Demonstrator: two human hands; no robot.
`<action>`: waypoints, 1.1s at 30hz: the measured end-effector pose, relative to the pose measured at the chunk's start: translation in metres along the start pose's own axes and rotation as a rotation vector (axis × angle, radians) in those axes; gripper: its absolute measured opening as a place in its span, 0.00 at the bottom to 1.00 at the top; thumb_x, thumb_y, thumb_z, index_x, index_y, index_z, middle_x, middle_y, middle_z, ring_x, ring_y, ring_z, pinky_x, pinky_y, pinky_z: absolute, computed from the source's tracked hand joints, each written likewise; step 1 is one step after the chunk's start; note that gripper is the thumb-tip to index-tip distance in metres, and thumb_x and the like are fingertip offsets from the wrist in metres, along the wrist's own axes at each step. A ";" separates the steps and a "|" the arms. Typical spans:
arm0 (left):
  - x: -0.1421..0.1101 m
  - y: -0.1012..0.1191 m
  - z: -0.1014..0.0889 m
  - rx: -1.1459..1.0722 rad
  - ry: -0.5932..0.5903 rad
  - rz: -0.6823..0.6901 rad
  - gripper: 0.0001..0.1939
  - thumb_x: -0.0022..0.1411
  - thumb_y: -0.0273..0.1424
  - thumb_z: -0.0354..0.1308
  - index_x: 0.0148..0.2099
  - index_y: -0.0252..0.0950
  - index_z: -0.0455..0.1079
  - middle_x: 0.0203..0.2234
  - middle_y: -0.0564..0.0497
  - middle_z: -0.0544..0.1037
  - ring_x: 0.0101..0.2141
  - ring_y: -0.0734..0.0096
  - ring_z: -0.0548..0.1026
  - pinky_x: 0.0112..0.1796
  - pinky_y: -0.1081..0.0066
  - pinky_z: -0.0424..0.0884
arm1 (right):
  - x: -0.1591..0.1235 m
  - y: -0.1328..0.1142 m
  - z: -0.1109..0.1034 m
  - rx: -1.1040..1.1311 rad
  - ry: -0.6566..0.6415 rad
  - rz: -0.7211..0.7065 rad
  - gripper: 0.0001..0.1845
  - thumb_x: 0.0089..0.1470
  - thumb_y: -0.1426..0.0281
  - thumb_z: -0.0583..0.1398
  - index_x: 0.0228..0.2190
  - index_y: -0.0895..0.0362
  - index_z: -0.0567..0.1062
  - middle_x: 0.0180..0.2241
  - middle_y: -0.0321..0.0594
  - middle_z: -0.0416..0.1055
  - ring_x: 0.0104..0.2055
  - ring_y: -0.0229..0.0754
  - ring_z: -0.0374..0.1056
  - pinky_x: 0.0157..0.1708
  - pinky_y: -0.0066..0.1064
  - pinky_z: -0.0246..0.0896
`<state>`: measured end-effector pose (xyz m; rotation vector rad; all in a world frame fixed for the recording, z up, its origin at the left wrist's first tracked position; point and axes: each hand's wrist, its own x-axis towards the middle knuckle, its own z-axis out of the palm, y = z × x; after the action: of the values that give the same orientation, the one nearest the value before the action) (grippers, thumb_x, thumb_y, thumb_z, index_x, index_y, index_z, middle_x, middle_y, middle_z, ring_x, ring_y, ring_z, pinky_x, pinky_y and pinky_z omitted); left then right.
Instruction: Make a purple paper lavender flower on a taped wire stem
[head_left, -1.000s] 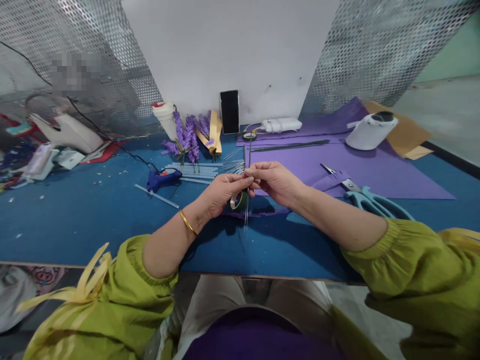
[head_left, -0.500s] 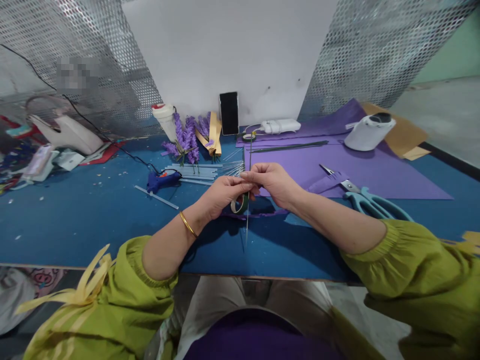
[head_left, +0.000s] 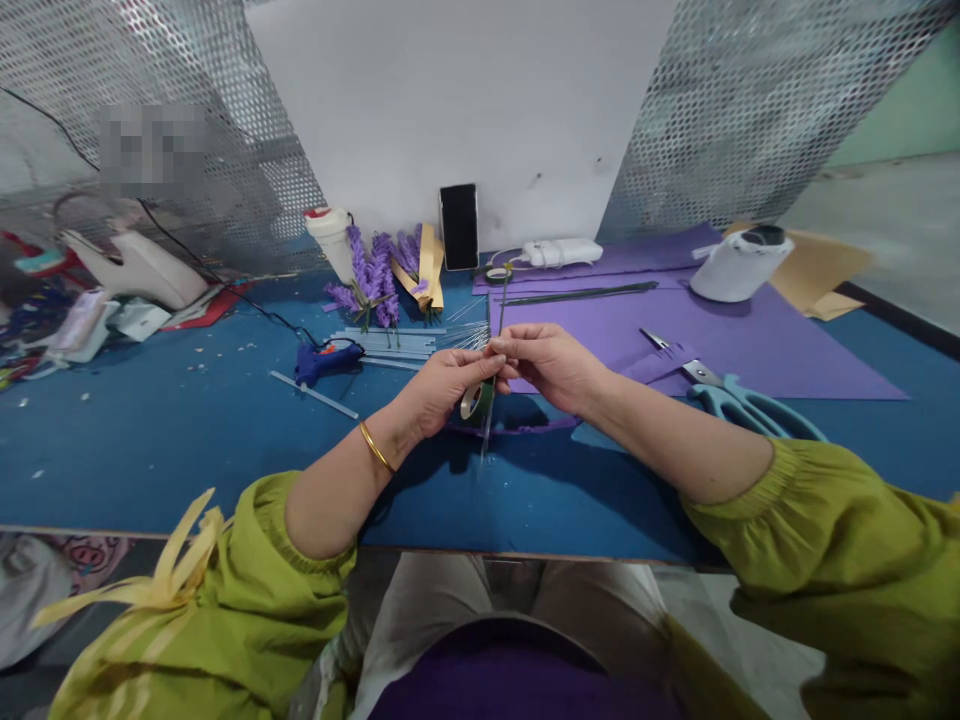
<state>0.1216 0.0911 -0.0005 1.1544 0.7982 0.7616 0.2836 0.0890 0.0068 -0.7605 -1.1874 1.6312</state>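
My left hand [head_left: 446, 388] and my right hand [head_left: 551, 365] meet fingertip to fingertip over the table, both closed. Between them runs a thin wire stem [head_left: 504, 296], dark green above the fingers and bare, shiny below. Its upper end has a small yellowish tip. My right thumb and forefinger pinch this stem. A roll of green floral tape [head_left: 475, 402] hangs just below my left fingers, which curl over its top. The exact grip is partly hidden behind the fingers. A bunch of bare wires [head_left: 469, 336] lies just beyond my left hand.
Purple sheets [head_left: 787, 350] cover the right side, with teal-handled scissors [head_left: 724, 385] and a white container [head_left: 741, 265] on them. Left lie a blue glue gun [head_left: 326, 362] and glue sticks [head_left: 390, 343]. Purple flowers [head_left: 373, 275] and a phone [head_left: 459, 228] stand behind.
The wire stem has tilted, its lower end swinging left and its top slightly right. The tape roll has turned a little. Both hands stay in nearly the same place.
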 end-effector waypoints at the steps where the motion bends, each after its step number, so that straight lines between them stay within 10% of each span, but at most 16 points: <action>1: 0.000 0.000 0.000 0.021 -0.005 0.022 0.17 0.50 0.43 0.70 0.32 0.31 0.78 0.22 0.51 0.77 0.22 0.79 0.70 0.24 0.77 0.59 | 0.000 0.000 0.001 -0.001 0.026 -0.007 0.18 0.42 0.64 0.72 0.16 0.59 0.70 0.14 0.32 0.61 0.19 0.34 0.60 0.21 0.29 0.65; 19: -0.001 0.000 0.002 0.154 -0.005 0.058 0.19 0.50 0.45 0.69 0.31 0.31 0.79 0.23 0.49 0.78 0.25 0.75 0.71 0.27 0.75 0.62 | 0.000 0.005 0.006 -0.156 0.191 -0.034 0.26 0.38 0.60 0.73 0.14 0.56 0.63 0.12 0.32 0.63 0.15 0.34 0.61 0.15 0.27 0.59; 27: 0.003 -0.004 -0.003 -0.054 0.018 0.029 0.18 0.49 0.42 0.71 0.33 0.31 0.79 0.25 0.49 0.78 0.26 0.77 0.73 0.27 0.77 0.65 | 0.003 0.001 -0.002 0.022 0.002 0.042 0.17 0.42 0.61 0.72 0.30 0.62 0.80 0.18 0.33 0.66 0.22 0.32 0.62 0.24 0.26 0.66; 33: 0.001 -0.001 -0.001 -0.010 -0.017 0.001 0.19 0.49 0.44 0.70 0.33 0.30 0.78 0.22 0.51 0.77 0.22 0.80 0.70 0.23 0.77 0.61 | 0.002 0.002 -0.002 0.020 -0.018 0.019 0.15 0.42 0.64 0.72 0.19 0.60 0.74 0.15 0.32 0.62 0.20 0.33 0.61 0.23 0.27 0.66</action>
<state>0.1214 0.0920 -0.0014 1.1507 0.7787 0.7556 0.2840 0.0910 0.0046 -0.7474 -1.1786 1.6663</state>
